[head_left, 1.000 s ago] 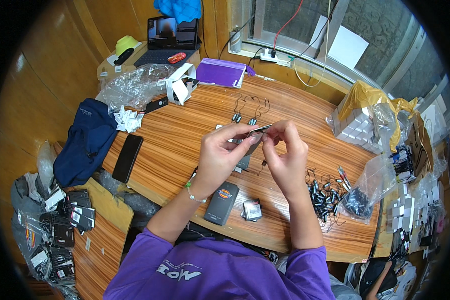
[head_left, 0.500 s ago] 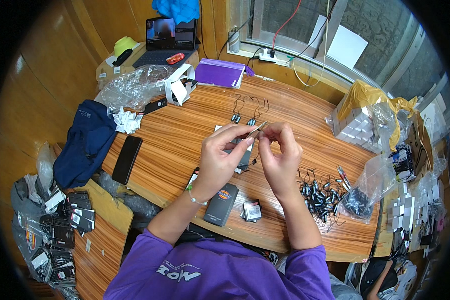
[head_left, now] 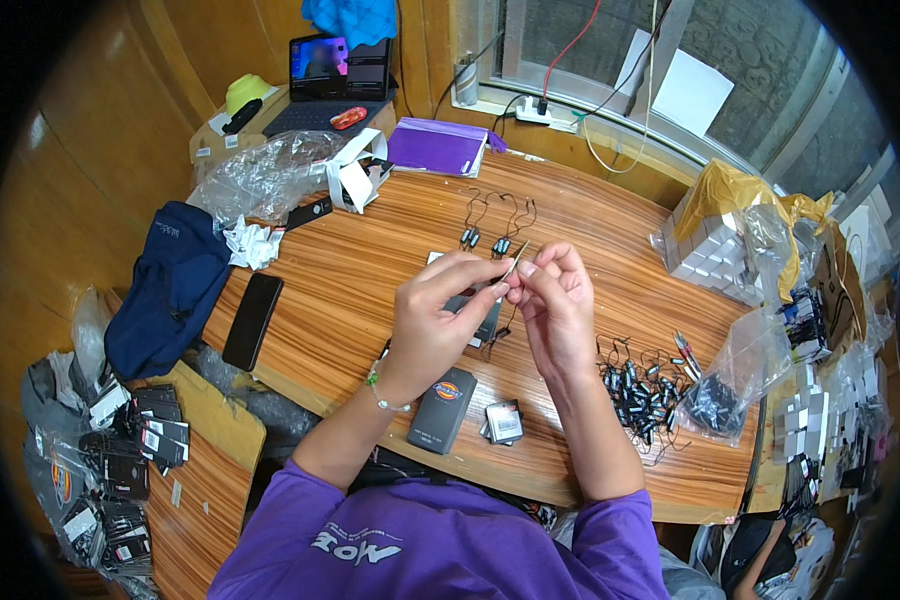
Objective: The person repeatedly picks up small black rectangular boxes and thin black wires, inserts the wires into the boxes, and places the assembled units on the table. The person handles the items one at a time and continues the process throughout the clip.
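1 thin, flat, pale-edged card (head_left: 521, 254) is held above the brown wood-grain surface (head_left: 350, 270): my left grip (head_left: 442, 300) is closed on it; my right grip (head_left: 558, 300) meets its edge, whether closed I cannot tell.

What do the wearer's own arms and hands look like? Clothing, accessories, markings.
Left hand and right hand: no gloves, no visible cables. Short, plain purple sleeves. A thin bracelet with pale beads and a green piece circles the left wrist; nothing visible on the right.
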`<move>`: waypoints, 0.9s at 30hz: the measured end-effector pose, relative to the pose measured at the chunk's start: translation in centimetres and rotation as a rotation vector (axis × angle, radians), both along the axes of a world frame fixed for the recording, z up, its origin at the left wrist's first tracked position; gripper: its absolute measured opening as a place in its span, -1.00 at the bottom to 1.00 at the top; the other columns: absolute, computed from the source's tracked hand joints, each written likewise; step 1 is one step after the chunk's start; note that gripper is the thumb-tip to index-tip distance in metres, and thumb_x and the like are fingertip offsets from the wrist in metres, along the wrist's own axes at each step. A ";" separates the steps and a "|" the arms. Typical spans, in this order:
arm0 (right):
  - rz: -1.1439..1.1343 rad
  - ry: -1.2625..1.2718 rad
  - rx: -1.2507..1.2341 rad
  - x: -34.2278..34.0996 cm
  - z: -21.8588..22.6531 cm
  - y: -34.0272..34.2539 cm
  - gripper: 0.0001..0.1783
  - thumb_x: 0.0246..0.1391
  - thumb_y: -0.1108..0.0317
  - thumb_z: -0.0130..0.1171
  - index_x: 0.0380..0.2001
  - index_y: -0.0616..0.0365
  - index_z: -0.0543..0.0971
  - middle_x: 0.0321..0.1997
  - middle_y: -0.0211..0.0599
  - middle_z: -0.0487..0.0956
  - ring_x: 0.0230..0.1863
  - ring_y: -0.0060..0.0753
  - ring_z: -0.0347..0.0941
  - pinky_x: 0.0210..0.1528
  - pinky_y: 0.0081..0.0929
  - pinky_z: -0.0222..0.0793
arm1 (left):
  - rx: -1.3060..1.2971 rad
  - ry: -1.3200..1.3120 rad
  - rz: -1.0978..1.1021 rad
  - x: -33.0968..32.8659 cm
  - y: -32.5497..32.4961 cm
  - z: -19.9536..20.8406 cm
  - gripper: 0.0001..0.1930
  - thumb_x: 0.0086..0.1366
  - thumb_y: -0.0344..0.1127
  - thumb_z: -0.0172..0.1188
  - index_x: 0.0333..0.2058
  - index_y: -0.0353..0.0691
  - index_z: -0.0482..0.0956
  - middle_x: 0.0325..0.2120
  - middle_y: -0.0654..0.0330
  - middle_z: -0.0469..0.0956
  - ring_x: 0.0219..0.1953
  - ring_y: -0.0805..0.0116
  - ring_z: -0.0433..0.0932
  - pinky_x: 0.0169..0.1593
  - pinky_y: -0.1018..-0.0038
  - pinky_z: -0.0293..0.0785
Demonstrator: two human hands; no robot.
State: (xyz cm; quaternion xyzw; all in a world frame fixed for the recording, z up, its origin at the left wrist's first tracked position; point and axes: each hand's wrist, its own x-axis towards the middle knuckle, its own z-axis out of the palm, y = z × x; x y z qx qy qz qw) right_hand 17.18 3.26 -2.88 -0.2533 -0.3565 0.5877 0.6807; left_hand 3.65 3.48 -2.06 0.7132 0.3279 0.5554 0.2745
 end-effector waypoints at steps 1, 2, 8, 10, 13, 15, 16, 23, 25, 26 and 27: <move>-0.022 -0.051 0.042 0.1 0.0 0.1 -0.87 0.00 0.60 0.03 -0.42 0.18 0.31 -0.49 -0.29 0.48 -0.47 -0.60 0.41 -0.39 -0.69 0.35 | -0.015 -0.019 -0.020 0.0 0.0 -0.1 -0.81 0.08 -0.56 0.15 -0.28 -0.31 0.56 -0.37 0.14 0.53 -0.39 0.44 0.54 -0.35 0.59 0.50; -0.064 -0.132 0.086 0.0 0.0 0.0 -0.87 0.00 0.60 0.03 -0.41 0.19 0.31 -0.48 -0.30 0.48 -0.45 -0.60 0.41 -0.38 -0.69 0.35 | -0.096 -0.088 -0.047 0.0 0.0 -0.2 -0.81 0.08 -0.55 0.15 -0.28 -0.31 0.56 -0.36 0.15 0.53 -0.38 0.44 0.54 -0.35 0.59 0.50; -0.156 -0.324 0.176 -0.2 0.4 -0.6 -0.89 0.01 0.63 0.00 -0.42 0.23 0.32 -0.45 -0.35 0.47 -0.39 -0.65 0.42 -0.32 -0.71 0.37 | -0.302 -0.309 -0.132 0.2 -0.1 -0.5 -0.81 0.11 -0.54 0.16 -0.25 -0.34 0.53 -0.34 0.18 0.52 -0.30 0.46 0.54 -0.29 0.61 0.52; -0.169 -0.344 0.180 -0.3 0.5 -0.7 -0.90 0.00 0.64 -0.01 -0.42 0.24 0.32 -0.45 -0.35 0.46 -0.38 -0.65 0.41 -0.31 -0.71 0.36 | -0.340 -0.341 -0.156 0.2 -0.1 -0.4 -0.79 0.09 -0.57 0.17 -0.24 -0.37 0.52 -0.31 0.16 0.52 -0.25 0.47 0.51 -0.24 0.60 0.51; -0.246 -0.449 0.230 -0.3 0.1 -0.8 -0.89 -0.02 0.65 -0.02 -0.42 0.25 0.32 -0.45 -0.35 0.45 -0.37 -0.64 0.41 -0.30 -0.70 0.35 | -0.257 -0.207 -0.097 0.2 -0.2 -0.2 -0.79 0.11 -0.55 0.15 -0.23 -0.33 0.53 -0.36 0.17 0.51 -0.33 0.46 0.55 -0.32 0.63 0.53; -0.290 -0.501 0.256 -0.3 -0.1 -0.8 -0.89 -0.03 0.66 -0.03 -0.42 0.26 0.32 -0.45 -0.34 0.44 -0.36 -0.63 0.40 -0.30 -0.70 0.34 | -0.232 -0.163 -0.095 0.2 -0.4 0.4 -0.78 0.10 -0.56 0.14 -0.23 -0.34 0.53 -0.35 0.16 0.50 -0.33 0.45 0.55 -0.31 0.63 0.53; -0.296 -0.506 0.259 -0.3 -0.1 -0.8 -0.88 -0.04 0.67 -0.03 -0.42 0.26 0.32 -0.45 -0.34 0.44 -0.36 -0.63 0.40 -0.30 -0.69 0.33 | -0.220 -0.141 -0.093 0.2 -0.5 0.6 -0.78 0.09 -0.57 0.14 -0.23 -0.34 0.53 -0.35 0.16 0.49 -0.32 0.45 0.54 -0.30 0.62 0.53; -0.146 -0.251 0.134 -0.4 0.5 -0.9 -0.88 -0.03 0.66 -0.02 -0.42 0.25 0.31 -0.47 -0.35 0.43 -0.40 -0.63 0.39 -0.32 -0.70 0.33 | -0.124 -0.063 -0.058 -0.1 -0.3 0.6 -0.78 0.04 -0.59 0.18 -0.28 -0.30 0.57 -0.37 0.19 0.51 -0.32 0.48 0.52 -0.31 0.63 0.48; -0.116 -0.225 0.145 -0.2 0.3 -0.8 -0.88 -0.01 0.65 -0.02 -0.41 0.25 0.31 -0.48 -0.35 0.43 -0.42 -0.62 0.40 -0.33 -0.69 0.35 | -0.073 -0.005 -0.036 -0.3 -0.2 0.7 -0.78 0.03 -0.60 0.18 -0.29 -0.31 0.57 -0.38 0.18 0.52 -0.32 0.46 0.52 -0.29 0.60 0.47; -0.099 -0.212 0.150 -0.2 0.1 -0.7 -0.88 -0.01 0.65 -0.01 -0.41 0.25 0.30 -0.48 -0.35 0.44 -0.42 -0.62 0.40 -0.33 -0.69 0.36 | -0.036 0.015 -0.026 -0.3 -0.1 0.7 -0.79 0.03 -0.60 0.18 -0.29 -0.31 0.57 -0.38 0.17 0.53 -0.32 0.45 0.52 -0.28 0.58 0.47; -0.136 -0.279 0.169 -0.3 0.0 -0.7 -0.88 0.00 0.64 -0.01 -0.40 0.25 0.30 -0.48 -0.34 0.43 -0.42 -0.62 0.40 -0.33 -0.69 0.36 | 0.000 0.036 -0.015 -0.2 -0.1 0.6 -0.79 0.02 -0.60 0.18 -0.30 -0.32 0.57 -0.38 0.16 0.53 -0.32 0.44 0.53 -0.27 0.57 0.47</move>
